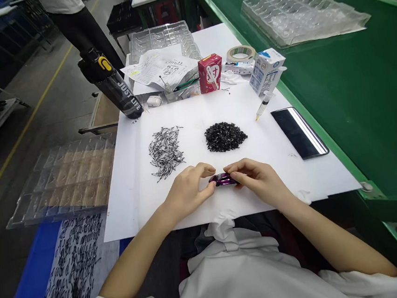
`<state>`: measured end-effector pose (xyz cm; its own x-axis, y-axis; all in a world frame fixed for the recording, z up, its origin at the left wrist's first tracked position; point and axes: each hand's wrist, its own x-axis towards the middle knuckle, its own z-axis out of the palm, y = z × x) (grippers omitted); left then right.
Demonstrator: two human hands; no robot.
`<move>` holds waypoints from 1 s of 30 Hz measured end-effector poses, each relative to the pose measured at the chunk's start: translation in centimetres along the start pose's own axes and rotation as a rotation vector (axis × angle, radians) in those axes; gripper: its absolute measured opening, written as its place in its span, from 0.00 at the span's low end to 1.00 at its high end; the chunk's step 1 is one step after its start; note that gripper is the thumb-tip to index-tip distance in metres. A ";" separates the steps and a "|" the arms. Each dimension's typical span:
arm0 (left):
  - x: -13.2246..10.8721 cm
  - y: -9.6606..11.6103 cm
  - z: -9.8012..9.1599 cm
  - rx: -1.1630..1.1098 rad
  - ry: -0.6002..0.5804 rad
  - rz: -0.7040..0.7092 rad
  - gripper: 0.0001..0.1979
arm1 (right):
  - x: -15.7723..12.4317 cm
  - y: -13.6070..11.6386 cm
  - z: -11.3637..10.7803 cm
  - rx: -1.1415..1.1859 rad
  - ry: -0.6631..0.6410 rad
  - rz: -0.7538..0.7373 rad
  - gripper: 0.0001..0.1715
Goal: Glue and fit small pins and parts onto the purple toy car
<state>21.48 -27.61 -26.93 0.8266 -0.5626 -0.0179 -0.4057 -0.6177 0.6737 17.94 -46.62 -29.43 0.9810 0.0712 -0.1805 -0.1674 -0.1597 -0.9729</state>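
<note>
A small glossy purple-and-black piece (223, 180) is held just above the front of the white work sheet; its exact kind I cannot make out. My left hand (185, 191) has its thumb and fingers curved about the left end. At the other end, my right hand (262, 180) pinches the piece between thumb and fingers, hiding part of it. Beyond my hands lies a heap of small shiny black pieces (225, 136). To its left, thin black wire-like pieces (166, 152) are spread in a loose pile.
A dark phone (300, 132) and a syringe (263, 107) lie at right. Behind are a white box (266, 73), tape roll (241, 53), red box (210, 74), papers (164, 68), earbud case (154, 101) and black bottle (117, 89). Clear trays (71, 175) sit at left. A person (81, 29) stands beyond.
</note>
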 end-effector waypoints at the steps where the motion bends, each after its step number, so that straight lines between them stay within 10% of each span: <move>1: 0.0 0.4 0.1 0.003 0.048 0.004 0.10 | 0.0 0.0 0.0 0.012 -0.001 0.006 0.14; 7: 0.3 1.6 1.1 -0.099 0.257 0.097 0.03 | 0.1 -0.1 -0.1 0.039 -0.004 0.028 0.14; 30: -0.2 1.4 1.9 -0.285 0.280 -0.194 0.05 | 0.9 1.3 1.5 0.123 0.003 -0.050 0.22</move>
<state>20.02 -29.41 -27.37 0.9666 -0.2562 0.0107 -0.1416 -0.4986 0.8552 18.45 -45.28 -31.11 0.9887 0.0732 -0.1310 -0.1288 -0.0343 -0.9911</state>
